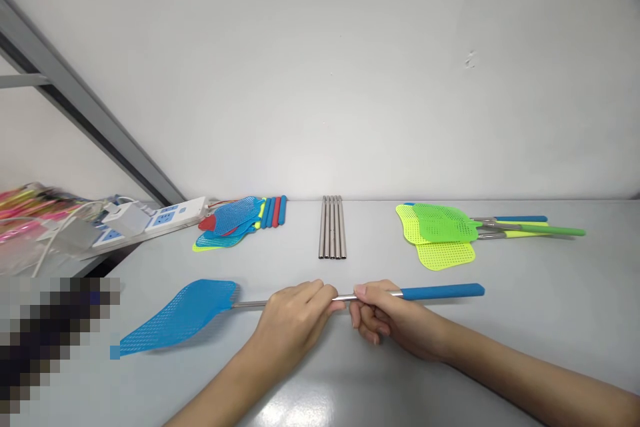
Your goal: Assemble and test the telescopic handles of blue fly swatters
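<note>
A blue fly swatter (187, 310) lies sideways across the front of the table, its perforated head to the left and its blue grip to the right. My left hand (300, 313) is closed over the thin metal rod near the middle. My right hand (383, 313) pinches the same rod just left of the blue grip, with its lower fingers curled loosely below. A short length of bare rod shows between the two hands. Behind them stands a row of several metal tubes (333, 227), lying side by side.
Finished-looking swatters with green and yellow heads (443, 227) are stacked at the back right. At the back left lie loose swatter heads (235, 217) and several coloured grips (275, 211). A white power strip (175, 213) with plugged-in adapters runs along the left edge, beside plastic-wrapped items (23, 220).
</note>
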`<action>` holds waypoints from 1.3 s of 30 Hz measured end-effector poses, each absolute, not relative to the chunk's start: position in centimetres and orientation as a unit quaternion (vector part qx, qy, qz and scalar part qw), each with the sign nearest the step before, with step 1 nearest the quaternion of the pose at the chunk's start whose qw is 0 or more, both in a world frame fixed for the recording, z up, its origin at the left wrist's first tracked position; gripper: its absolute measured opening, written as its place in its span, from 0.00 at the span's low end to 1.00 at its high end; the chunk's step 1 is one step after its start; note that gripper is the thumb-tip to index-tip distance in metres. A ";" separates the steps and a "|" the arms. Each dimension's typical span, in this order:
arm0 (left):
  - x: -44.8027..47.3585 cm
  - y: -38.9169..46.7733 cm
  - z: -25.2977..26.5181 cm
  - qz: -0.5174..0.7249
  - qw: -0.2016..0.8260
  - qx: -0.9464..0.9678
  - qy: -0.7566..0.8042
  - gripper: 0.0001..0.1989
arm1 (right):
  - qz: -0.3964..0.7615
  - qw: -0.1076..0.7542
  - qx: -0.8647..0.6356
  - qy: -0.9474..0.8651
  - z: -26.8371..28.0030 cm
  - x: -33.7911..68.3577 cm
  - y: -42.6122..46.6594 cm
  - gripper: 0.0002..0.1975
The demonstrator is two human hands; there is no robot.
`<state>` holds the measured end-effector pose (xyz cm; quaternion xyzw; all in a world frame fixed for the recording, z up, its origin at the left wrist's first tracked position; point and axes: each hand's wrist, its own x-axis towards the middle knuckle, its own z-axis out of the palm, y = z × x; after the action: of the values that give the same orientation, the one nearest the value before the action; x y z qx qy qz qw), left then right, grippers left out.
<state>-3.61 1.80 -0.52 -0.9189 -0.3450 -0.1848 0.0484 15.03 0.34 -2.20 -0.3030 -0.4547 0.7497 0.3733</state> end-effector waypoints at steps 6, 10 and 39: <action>-3.4 1.8 -0.3 -0.164 0.035 -0.922 -0.350 0.14 | 0.758 0.377 -0.299 -0.441 -2.1 15.0 0.2 0.19; -3.4 1.8 -0.2 -0.158 0.032 -0.922 -0.353 0.14 | 0.759 0.379 -0.302 -0.435 -2.0 14.9 0.1 0.19; -3.3 1.8 -0.4 -0.171 0.010 -0.920 -0.352 0.12 | 0.752 0.385 -0.308 -0.437 -2.0 14.8 0.3 0.18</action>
<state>-3.34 1.78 -0.43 -0.9204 -0.3517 -0.1705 0.0102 14.83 0.32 -1.97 -0.3079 -0.4375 0.7523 0.3845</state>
